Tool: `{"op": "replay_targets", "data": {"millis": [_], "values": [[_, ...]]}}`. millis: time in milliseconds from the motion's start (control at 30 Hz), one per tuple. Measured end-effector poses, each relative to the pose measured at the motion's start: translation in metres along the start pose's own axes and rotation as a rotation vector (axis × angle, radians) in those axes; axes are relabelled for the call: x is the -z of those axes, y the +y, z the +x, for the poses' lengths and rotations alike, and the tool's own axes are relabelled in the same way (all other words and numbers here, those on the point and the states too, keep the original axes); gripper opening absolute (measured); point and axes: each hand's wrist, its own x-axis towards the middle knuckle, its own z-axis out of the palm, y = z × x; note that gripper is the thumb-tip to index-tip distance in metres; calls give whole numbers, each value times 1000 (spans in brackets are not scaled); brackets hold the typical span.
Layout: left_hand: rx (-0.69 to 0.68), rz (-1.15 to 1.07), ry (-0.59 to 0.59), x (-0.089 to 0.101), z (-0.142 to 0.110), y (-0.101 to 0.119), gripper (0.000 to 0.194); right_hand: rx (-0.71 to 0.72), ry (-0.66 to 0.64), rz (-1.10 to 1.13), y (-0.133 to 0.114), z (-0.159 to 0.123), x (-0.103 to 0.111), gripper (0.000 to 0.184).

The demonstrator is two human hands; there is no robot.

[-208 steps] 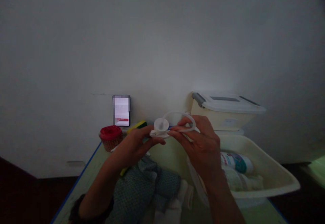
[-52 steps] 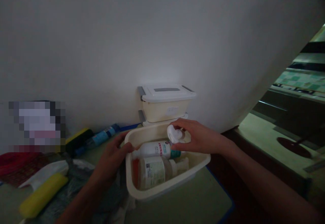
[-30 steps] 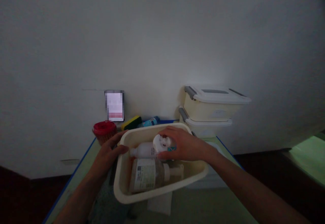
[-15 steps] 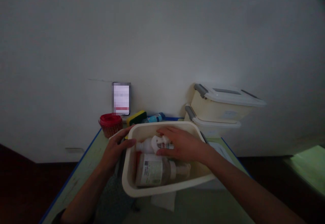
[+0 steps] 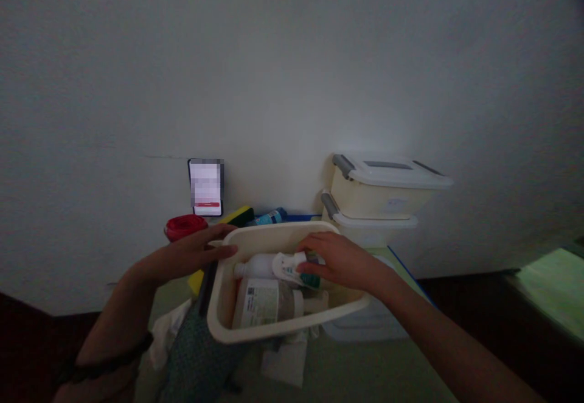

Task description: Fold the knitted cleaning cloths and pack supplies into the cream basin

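A cream plastic storage box (image 5: pixel 255 332), without a lid on it, stands tilted towards me. My left hand (image 5: pixel 196 249) holds its left rim, thumb over the edge and fingers along the back corner. Inside lie a white bottle (image 5: pixel 260 266) with a green end and a clear pump bottle (image 5: pixel 262 302) with a pale label. On the white bottle rests a small white plastic piece (image 5: pixel 285 266) with a rounded end and dark marks; its kind is unclear. My right hand (image 5: pixel 337 263) reaches into the box, thumb and fingers closed on the right end of this piece.
Two lidded boxes (image 5: pixel 383 193) are stacked against the wall at the back right. Behind the open box lie a yellow-green sponge (image 5: pixel 238 215) and a blue bottle (image 5: pixel 271 216). A red basket (image 5: pixel 186 226) and a lit phone (image 5: pixel 205 184) stand left. Blue-grey cloth (image 5: pixel 196 354) lies in front.
Earlier both hands held up a white piece with a looped tube. Since then the box came to the middle, and my right hand lowered the white piece onto the bottle in it.
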Motion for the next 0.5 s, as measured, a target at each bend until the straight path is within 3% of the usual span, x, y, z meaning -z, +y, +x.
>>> {"op": "replay_targets", "data": {"millis": [100, 200, 400, 500], "values": [[17, 193, -19, 4, 9, 2, 54, 20, 38, -30, -6, 0, 2, 30], [-4, 318, -37, -4, 18, 4, 55, 34, 70, -70, -9, 0, 0, 30], [-52, 413, -74, -11, 23, 7, 51, -80, -61, -181, -7, -4, -5, 28], [-52, 456, -56, -10, 22, 8, 51, -87, -53, -173, -6, -9, -1, 31]]}}
